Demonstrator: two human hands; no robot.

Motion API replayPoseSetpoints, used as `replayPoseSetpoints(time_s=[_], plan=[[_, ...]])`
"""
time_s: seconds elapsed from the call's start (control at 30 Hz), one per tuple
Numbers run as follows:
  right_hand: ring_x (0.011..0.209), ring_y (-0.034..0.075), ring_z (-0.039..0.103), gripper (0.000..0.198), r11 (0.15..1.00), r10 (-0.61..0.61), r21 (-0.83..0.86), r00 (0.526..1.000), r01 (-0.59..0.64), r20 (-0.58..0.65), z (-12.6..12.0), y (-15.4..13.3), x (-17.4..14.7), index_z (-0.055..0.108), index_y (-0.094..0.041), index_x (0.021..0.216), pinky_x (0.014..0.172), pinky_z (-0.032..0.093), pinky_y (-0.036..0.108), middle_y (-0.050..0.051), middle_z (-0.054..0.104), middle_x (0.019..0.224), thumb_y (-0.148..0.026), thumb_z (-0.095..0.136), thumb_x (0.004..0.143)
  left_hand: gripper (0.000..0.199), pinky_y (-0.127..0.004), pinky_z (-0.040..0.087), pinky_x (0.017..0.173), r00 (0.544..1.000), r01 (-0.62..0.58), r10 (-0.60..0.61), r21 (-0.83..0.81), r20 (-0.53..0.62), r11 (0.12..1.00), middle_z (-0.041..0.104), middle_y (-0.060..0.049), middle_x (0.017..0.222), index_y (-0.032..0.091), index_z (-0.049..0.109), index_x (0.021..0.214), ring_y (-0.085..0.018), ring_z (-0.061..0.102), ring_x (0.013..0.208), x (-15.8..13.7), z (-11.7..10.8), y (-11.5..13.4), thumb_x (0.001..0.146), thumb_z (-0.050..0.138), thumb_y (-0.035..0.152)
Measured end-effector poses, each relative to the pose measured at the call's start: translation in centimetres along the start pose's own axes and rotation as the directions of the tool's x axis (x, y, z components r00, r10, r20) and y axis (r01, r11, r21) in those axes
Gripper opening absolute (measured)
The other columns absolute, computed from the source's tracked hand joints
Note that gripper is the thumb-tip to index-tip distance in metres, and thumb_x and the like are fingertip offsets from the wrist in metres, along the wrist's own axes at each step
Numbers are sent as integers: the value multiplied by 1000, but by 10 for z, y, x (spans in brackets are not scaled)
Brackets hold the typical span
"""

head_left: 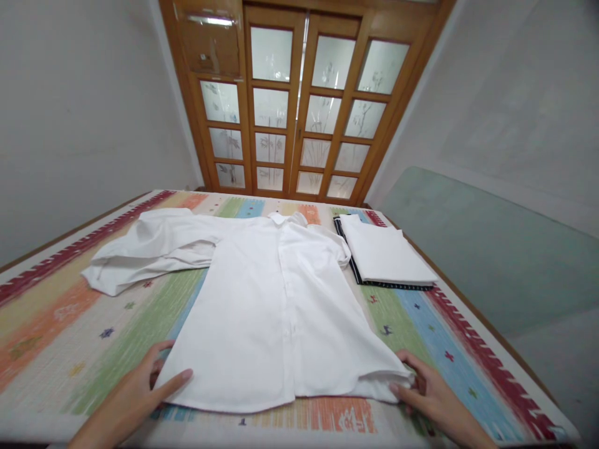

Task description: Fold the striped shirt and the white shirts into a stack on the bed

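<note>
A white button-up shirt (248, 312) lies spread front side up, its collar toward the far side. One sleeve stretches out to the left; on the right the sleeve is mostly hidden under or behind the body of the shirt. At the lower left hem corner, my left hand (152, 377) has its thumb on top of the cloth and its fingers at the edge, pinching it. My right hand (418, 390) grips the opposite hem corner, where the fabric is slightly lifted and folded.
To the right of the shirt lies a stack of folded clothes (388, 252), white on top with a dark, light-patterned one beneath. The colourful striped cover (126, 337) spreads beneath everything. Wood-and-glass doors (290, 106) stand beyond, with walls on both sides.
</note>
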State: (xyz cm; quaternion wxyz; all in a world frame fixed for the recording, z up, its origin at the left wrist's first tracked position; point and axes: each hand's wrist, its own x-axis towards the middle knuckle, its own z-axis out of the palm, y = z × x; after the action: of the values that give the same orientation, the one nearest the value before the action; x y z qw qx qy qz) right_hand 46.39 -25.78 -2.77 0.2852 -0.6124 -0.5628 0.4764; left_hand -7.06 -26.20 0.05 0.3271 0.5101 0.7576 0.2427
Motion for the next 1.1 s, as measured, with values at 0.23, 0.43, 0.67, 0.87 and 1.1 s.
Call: replayPoseSetpoints(time_s=[0.23, 0.43, 0.67, 0.87, 1.1], plan=[[42, 11, 54, 53, 1000, -19, -24, 995, 17, -101, -6, -19, -1, 52, -23, 109, 38, 41, 21, 5, 69, 88, -61, 65, 74, 86, -31, 54, 45, 997, 68, -74, -493, 8, 867, 60, 7, 51, 25, 45, 124, -20, 59, 42, -9, -7, 9, 53, 80, 61], [59, 13, 60, 36, 976, -113, -191, 993, 105, -33, -17, -14, -6, 72, -19, 82, 53, 51, 29, 11, 60, 116, -53, 61, 78, 73, -26, 38, 35, 993, 89, -69, -216, 96, 972, 61, 4, 59, 23, 52, 115, -12, 43, 31, -8, -9, -9, 60, 67, 68], [105, 28, 56, 23, 669, -325, -704, 946, 238, 11, -7, -31, 2, 72, -25, 94, 96, 44, 43, 8, 58, 111, -26, 65, 72, 51, -37, 49, 69, 978, -173, 199, 291, -62, 941, 60, -3, 72, 22, 64, 91, -24, 59, 65, 14, -24, 1, 62, 56, 64], [99, 24, 53, 26, 422, -387, -762, 858, 491, 338, 47, -66, 15, 65, -22, 95, 90, 41, 40, 8, 60, 105, -7, 52, 78, 43, -31, 43, 67, 922, -386, 356, 283, 152, 878, 61, -2, 69, 22, 64, 90, -20, 57, 65, 24, 9, 73, 83, 44, 59], [92, 21, 55, 13, 391, -345, -684, 787, 616, 512, 73, -80, 19, 60, -20, 96, 86, 39, 34, 6, 62, 101, -26, 60, 85, 33, -27, 42, 69, 584, -760, 539, 174, 607, 626, 68, -2, 88, 22, 61, 94, -19, 62, 78, 3, 86, 123, 82, 61, 53]])
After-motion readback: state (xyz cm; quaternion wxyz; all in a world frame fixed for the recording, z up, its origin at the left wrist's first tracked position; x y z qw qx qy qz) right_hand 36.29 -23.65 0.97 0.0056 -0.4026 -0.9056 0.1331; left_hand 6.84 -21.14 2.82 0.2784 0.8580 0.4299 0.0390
